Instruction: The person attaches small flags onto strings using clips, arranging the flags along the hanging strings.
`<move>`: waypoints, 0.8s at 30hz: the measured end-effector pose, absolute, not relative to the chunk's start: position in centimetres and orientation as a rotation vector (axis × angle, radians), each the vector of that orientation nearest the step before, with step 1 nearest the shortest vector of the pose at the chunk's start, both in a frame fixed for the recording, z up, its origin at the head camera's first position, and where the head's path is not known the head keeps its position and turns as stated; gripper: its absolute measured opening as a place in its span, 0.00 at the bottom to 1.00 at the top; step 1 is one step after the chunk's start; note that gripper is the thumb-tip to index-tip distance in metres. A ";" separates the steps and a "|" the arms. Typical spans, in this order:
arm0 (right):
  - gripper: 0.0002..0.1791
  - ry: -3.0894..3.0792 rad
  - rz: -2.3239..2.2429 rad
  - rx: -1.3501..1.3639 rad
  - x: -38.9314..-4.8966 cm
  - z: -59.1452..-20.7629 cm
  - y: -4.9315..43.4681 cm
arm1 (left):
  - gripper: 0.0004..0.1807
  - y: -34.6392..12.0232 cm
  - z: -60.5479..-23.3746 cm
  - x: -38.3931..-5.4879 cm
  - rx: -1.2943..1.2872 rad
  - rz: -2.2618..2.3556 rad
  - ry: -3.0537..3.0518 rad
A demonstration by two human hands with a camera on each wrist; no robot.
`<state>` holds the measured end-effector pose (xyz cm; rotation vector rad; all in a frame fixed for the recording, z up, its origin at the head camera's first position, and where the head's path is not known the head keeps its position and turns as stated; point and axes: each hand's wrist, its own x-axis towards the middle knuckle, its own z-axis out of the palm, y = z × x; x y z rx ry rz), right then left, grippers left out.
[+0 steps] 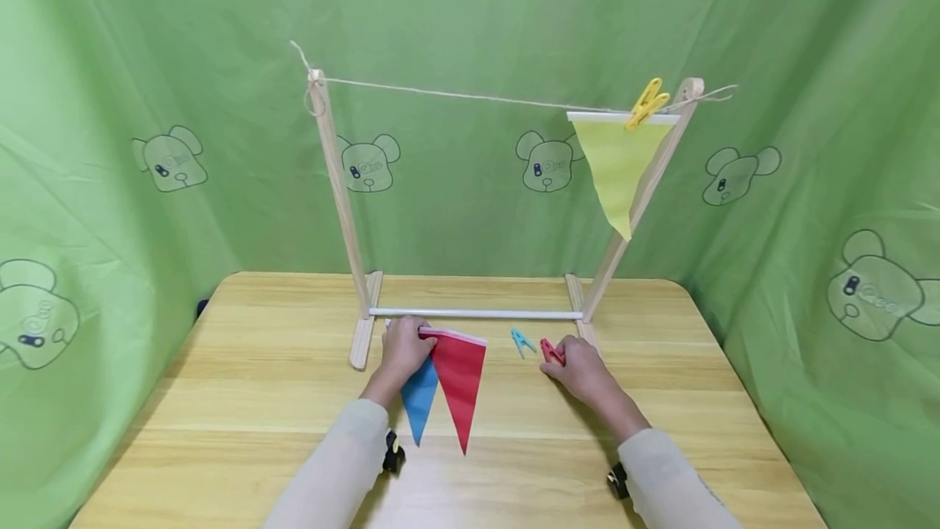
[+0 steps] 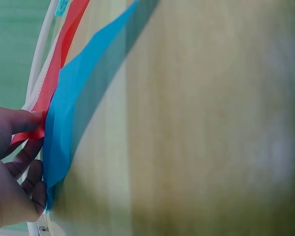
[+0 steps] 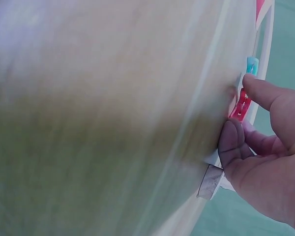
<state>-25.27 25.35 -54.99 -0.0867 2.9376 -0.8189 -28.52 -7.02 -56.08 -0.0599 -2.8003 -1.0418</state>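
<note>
Pinching the red plastic clothespin (image 3: 240, 112) is the step in hand, by judgement. The right hand (image 1: 585, 370) grips it between thumb and finger at the right of the wooden worktop (image 1: 514, 464); whether it is lifted cannot be told. Seat the fingertips squarely on the handle ends so that even pressure opens the clip. Avoid brushing the cyan plastic clothespin (image 1: 520, 340) just to the left. The left hand (image 1: 402, 347) pinches the red triangular fabric pennant (image 1: 461, 374) near its white-trimmed top edge; maintain the pinch on this edge to limit sagging.

The red pennant slants point-down towards the near side, partly overlapping the blue triangular fabric pennant (image 1: 419, 398) to its left. The red face appears matt and mostly smooth; its material looks thin and likely to fold.
</note>
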 end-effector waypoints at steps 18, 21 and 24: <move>0.19 2.911 -0.901 -0.051 -25.1 -53.5 25.2 | 0.03 -7.3 -55.6 -28.4 -0.040 -1.243 -2.734; 0.18 2.917 -0.922 -0.061 -25.0 -53.3 25.3 | 0.03 -7.3 -55.4 -28.3 -0.041 -1.270 -2.727; 0.18 2.923 -0.944 -0.069 -24.8 -53.1 25.4 | 0.03 -7.4 -55.2 -28.2 -0.053 -1.303 -2.709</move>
